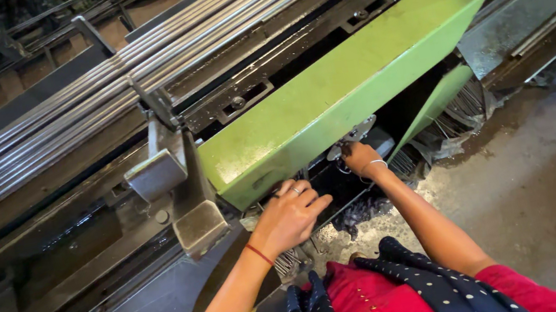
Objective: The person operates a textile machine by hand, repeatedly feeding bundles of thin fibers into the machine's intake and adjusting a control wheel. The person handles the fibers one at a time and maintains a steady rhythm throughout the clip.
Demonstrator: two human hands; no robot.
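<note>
A: Green painted sheet-metal cover (341, 84), long and box-shaped, lies tilted across the dark steel machine bed (88, 288). Left hand (290, 215) rests at its lower front edge, fingers curled together against the rim; whether they grip anything I cannot tell.

B: Right hand?

A: Right hand (362, 158) reaches under the same edge, fingertips pinched on a small silvery metal fitting (353, 138) just below the cover.

B: Handling estimate?

A: Cover judged stiff and fairly heavy, with sharp edges; best held along the folded lower rim. Fitting judged small, hard, probably oily and slippery, so a fingertip pinch suits it.

B: Surroundings?

A: Bundle of long grey steel rods (125, 68) runs behind the cover; metal swarf (378, 207) lies below the hands.
</note>
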